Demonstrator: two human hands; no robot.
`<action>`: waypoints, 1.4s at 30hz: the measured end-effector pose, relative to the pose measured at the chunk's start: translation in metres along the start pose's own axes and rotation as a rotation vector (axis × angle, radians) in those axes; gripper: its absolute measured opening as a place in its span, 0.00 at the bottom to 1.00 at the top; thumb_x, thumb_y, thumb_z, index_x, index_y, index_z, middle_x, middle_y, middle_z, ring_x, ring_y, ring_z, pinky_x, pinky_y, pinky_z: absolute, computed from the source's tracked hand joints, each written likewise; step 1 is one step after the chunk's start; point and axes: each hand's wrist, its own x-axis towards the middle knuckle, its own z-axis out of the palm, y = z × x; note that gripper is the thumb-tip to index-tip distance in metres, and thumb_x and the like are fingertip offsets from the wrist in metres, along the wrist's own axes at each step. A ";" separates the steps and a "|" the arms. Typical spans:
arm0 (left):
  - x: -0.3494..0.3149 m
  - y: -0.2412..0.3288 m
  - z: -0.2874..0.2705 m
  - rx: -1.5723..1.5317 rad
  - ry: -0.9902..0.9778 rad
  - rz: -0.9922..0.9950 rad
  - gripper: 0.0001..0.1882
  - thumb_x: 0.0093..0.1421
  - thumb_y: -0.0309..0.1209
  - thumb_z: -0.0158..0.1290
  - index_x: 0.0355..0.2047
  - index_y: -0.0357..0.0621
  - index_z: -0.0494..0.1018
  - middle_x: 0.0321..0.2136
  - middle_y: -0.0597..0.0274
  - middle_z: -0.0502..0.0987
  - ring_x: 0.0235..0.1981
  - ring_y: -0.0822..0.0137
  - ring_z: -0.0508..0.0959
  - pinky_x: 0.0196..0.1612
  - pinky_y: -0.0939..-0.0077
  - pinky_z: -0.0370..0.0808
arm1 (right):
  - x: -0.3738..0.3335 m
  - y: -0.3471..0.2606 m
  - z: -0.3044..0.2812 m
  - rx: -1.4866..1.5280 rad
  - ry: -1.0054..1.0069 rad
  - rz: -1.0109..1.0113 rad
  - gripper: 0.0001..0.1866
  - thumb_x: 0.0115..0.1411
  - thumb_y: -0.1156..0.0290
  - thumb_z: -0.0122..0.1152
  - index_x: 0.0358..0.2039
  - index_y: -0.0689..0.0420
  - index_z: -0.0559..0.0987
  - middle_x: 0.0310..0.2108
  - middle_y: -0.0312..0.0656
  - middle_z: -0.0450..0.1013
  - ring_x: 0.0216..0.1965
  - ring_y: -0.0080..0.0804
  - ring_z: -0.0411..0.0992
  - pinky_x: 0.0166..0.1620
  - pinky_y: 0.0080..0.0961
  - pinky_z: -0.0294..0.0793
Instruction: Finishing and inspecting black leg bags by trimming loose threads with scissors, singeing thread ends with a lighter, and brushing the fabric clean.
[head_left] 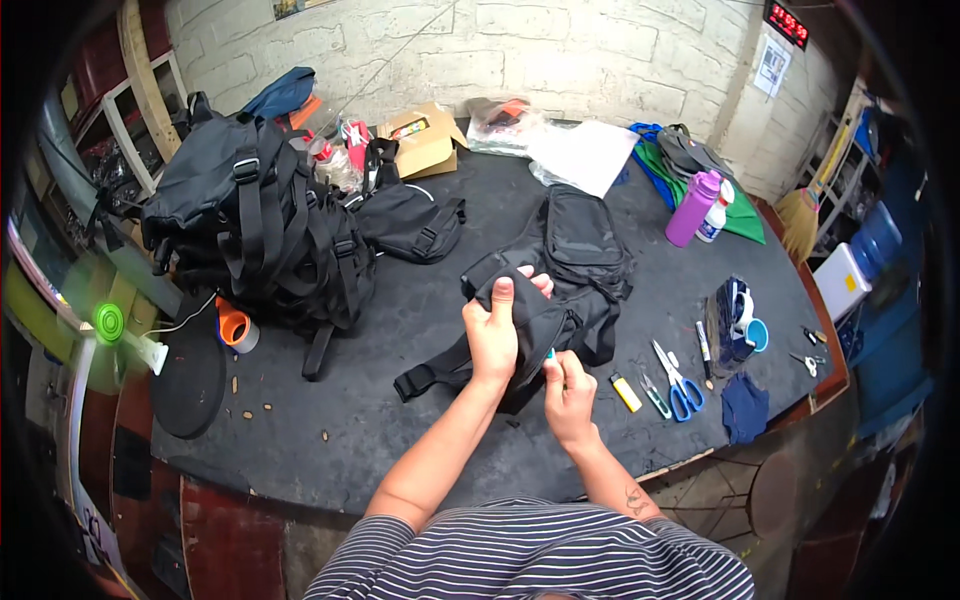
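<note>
- The left hand grips a fold of the black strap bag, fingers curled over its top edge.
- The right hand pinches a small green-tipped tool against the bag's lower side.
- The bag lies at the middle of the dark worktop.
- Blue-handled scissors and a yellow lighter lie just right of the hands.
- A pile of black backpacks sits well apart at the left.

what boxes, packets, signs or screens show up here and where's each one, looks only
Cardboard box: far edge of the table, brown, open flaps, small colourful label on top.
Clear plastic packet: right of the box, crinkled, dark and orange contents.
Digital display: top right on the wall, black bar, red glowing digits.
Paper notice: below the display, white sheet with dark print.
</note>
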 end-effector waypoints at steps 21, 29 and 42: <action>0.045 0.010 -0.058 -0.756 0.285 -0.088 0.28 0.60 0.40 0.33 0.57 0.35 0.55 0.56 0.44 0.61 0.59 0.52 0.60 0.64 0.57 0.51 | 0.029 0.099 -0.047 0.790 0.016 0.822 0.36 0.59 0.46 0.51 0.61 0.53 0.55 0.48 0.41 0.64 0.49 0.32 0.64 0.50 0.31 0.64; -0.069 -0.001 -0.124 0.437 -0.387 -0.584 0.23 0.63 0.44 0.43 0.33 0.33 0.76 0.31 0.50 0.78 0.33 0.64 0.79 0.41 0.73 0.74 | 0.055 0.127 -0.024 0.596 -0.034 0.766 0.36 0.47 0.68 0.68 0.52 0.68 0.61 0.46 0.51 0.68 0.47 0.36 0.68 0.50 0.28 0.68; -0.028 -0.059 -0.132 -0.475 0.029 -0.335 0.11 0.52 0.17 0.44 0.36 0.32 0.72 0.39 0.53 0.75 0.47 0.63 0.71 0.55 0.72 0.64 | 0.120 0.047 0.002 0.663 -0.266 0.246 0.37 0.47 0.79 0.64 0.57 0.62 0.58 0.50 0.45 0.66 0.50 0.30 0.66 0.54 0.26 0.64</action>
